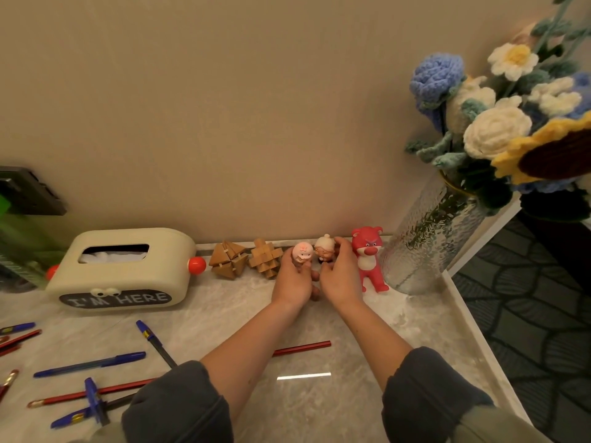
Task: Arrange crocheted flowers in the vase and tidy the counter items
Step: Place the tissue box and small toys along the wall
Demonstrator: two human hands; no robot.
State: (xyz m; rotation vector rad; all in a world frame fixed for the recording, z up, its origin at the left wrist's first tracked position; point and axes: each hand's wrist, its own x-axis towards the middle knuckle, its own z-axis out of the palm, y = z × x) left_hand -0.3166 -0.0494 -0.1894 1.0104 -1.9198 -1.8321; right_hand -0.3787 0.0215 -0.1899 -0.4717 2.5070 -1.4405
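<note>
Mid-frame by the wall, the left hand (292, 282) pinches the pink-headed figurine (302, 254) in its grip. The right hand (340, 276) curls its grip round the cream-capped figurine (323, 247). Both stand upright, side by side, just left of the red bear (367, 260).

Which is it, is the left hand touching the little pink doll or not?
Touching. In the head view the left hand grips the pink doll, its fingers curled round the body below the head.
</note>
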